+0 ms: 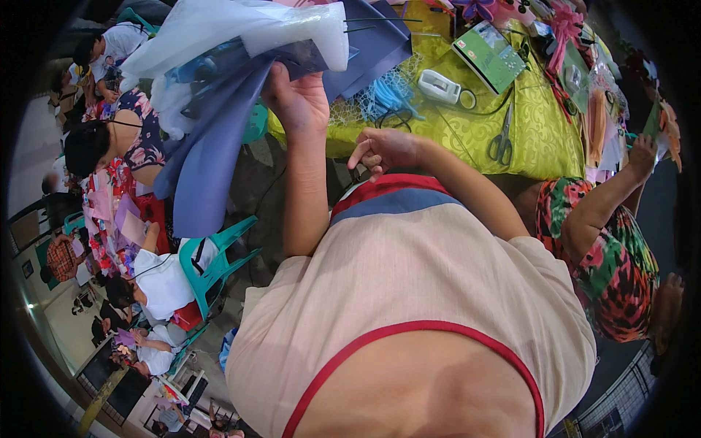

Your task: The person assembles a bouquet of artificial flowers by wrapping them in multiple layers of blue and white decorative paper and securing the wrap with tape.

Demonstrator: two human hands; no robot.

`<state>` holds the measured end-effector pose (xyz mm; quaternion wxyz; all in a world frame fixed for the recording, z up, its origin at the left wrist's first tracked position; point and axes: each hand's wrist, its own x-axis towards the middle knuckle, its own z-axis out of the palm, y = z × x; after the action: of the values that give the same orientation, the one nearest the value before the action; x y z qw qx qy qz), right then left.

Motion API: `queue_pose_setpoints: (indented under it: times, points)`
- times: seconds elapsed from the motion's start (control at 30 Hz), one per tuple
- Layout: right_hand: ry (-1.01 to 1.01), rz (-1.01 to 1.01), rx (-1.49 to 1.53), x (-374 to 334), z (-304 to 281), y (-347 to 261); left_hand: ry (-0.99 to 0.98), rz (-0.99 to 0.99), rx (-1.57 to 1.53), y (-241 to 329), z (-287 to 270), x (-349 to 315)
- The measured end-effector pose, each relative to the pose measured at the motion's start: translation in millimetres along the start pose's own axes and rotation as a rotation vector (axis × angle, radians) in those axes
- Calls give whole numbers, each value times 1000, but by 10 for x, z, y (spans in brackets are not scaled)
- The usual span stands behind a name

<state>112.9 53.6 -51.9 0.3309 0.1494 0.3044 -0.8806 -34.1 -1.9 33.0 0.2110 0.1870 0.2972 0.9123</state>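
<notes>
Holding a wrapped bundle (253, 73) near the left end of the tabletop (540, 95), our left hand (301, 102) has its fingers bent against it. Our right hand (383, 151) is half curled; we cannot tell if its fingers pinch anything. The bundle has puffy white foam (318, 35) and smooth, floppy blue-purple paper (212, 164). Shiny yellow cloth (548, 146) covers the tabletop, under pointy gray scissors (501, 147) and a flat green box (488, 57).

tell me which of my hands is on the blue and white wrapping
Your left hand, holding the wrapping; your right hand is apart from it, near your shirt.
</notes>
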Motion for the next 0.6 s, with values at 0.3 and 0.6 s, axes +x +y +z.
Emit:
queue_pose_setpoints:
  times: [0.3,0.6]
  points:
    - [410,-403,-107,77,52,82,83,51,10,-63,3,-62]
    - [263,-839,-509,-67,439,112,293,112,146,3,71,55]
